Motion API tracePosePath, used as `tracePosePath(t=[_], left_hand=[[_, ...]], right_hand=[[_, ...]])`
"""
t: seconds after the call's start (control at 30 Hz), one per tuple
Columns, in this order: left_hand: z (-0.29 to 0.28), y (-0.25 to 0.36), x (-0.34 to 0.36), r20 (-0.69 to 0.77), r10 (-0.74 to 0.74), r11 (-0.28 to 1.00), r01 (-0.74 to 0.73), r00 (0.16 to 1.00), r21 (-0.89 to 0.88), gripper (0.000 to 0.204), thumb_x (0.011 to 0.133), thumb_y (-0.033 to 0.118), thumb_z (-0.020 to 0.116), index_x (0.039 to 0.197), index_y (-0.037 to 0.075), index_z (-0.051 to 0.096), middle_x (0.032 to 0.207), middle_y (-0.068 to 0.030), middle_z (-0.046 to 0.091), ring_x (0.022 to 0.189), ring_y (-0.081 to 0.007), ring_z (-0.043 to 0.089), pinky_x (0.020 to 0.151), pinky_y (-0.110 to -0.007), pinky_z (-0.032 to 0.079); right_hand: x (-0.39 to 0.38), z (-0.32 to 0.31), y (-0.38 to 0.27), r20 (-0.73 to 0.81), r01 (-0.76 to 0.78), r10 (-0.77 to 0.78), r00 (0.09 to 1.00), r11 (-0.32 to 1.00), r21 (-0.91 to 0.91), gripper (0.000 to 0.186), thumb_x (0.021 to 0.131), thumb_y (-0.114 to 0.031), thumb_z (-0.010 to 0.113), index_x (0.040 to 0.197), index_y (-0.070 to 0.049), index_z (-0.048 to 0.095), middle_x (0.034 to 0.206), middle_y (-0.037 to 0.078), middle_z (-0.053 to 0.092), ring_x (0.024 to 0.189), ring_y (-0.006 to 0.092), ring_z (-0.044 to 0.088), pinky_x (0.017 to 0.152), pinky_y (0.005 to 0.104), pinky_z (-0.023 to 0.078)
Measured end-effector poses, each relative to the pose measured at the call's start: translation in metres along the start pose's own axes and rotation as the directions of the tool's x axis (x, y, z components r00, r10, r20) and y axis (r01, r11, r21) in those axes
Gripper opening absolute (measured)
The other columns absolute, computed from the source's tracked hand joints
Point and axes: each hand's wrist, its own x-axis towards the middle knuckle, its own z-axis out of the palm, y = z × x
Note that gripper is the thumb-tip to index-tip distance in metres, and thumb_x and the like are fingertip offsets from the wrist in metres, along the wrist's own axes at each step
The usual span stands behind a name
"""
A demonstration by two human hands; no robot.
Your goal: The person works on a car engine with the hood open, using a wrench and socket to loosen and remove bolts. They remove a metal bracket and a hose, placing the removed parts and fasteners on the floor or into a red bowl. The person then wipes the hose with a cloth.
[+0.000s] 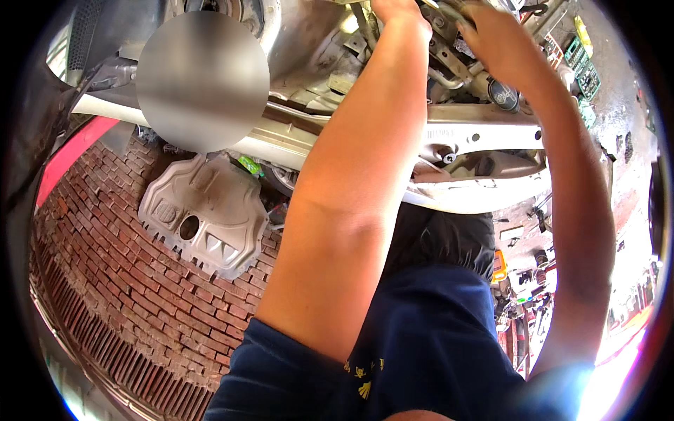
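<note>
Metal brackets (448, 60), dull, angular, lie between right hand (496, 41) and cropped left hand (403, 12), whose grips I cannot tell.

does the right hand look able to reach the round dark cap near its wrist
Probably yes: the right hand is close by, and the round dark cap shows largely uncovered, though depth is hard to judge.

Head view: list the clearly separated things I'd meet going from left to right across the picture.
Flat pinkish-red strip → grey-tan moulded cover with a round hole → person's bare left hand, partly cut off by the upper edge → person's bare right hand → teal-green rectangular trays.
</note>
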Motion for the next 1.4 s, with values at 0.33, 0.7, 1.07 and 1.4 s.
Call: tracePosePath(t=[0.33, 0.7, 1.07, 1.4], left_hand=[[0.007, 0.017, -0.007, -0.116, -0.041, 0.999, 0.039, 0.992, -0.017, 0.033, 0.092, 0.035, 0.048, 0.096, 0.007, 0.065, 0.090, -0.0095, 0.064, 0.072, -0.0237, 0.061, 0.059, -0.036, 0.049], [-0.002, -0.009, 0.028, 0.192, -0.023, 0.991, 0.047, 0.981, -0.122, 0.038, 0.105, 0.041, 0.037, 0.078, 0.018, 0.051, 0.063, 0.0034, 0.050, 0.046, -0.0130, 0.046, 0.038, -0.034, 0.044], [-0.012, 0.017, 0.011, 0.303, -0.158, 0.970, 0.206, 0.940, -0.131, 0.051, 0.100, 0.045, 0.045, 0.124, 0.002, 0.056, 0.115, -0.0165, 0.062, 0.103, -0.0325, 0.061, 0.093, -0.046, 0.051], [0.022, 0.023, -0.041, -0.246, -0.071, 0.990, 0.098, 0.967, 0.098, 0.032, 0.096, 0.035, 0.041, 0.102, 0.009, 0.059, 0.101, -0.0077, 0.063, 0.077, -0.0268, 0.060, 0.068, -0.045, 0.054]], right_hand=[[-0.005, 0.020, 0.037, 0.056, -0.090, 0.089, 0.994, 0.996, 0.018, 0.041, 0.098, -0.025, 0.056, 0.128, 0.002, 0.062, 0.110, 0.029, 0.069, 0.105, 0.0456, 0.067, 0.094, 0.0495, 0.052], [-0.010, 0.021, 0.011, -0.091, -0.087, 0.100, 0.991, 0.987, 0.137, 0.039, 0.100, -0.041, 0.058, 0.112, -0.004, 0.065, 0.100, 0.023, 0.071, 0.099, 0.0428, 0.067, 0.088, 0.0524, 0.052], [0.001, -0.018, -0.063, -0.361, -0.028, 0.137, 0.923, 0.956, 0.291, 0.041, 0.097, -0.042, 0.058, 0.101, -0.003, 0.069, 0.088, 0.023, 0.072, 0.088, 0.0402, 0.070, 0.081, 0.0512, 0.054], [-0.076, -0.002, 0.012, -0.371, 0.285, -0.091, 0.924, 0.811, 0.510, 0.038, 0.092, -0.014, 0.065, 0.128, -0.004, 0.066, 0.105, 0.022, 0.070, 0.093, 0.0387, 0.068, 0.083, 0.0450, 0.054]])
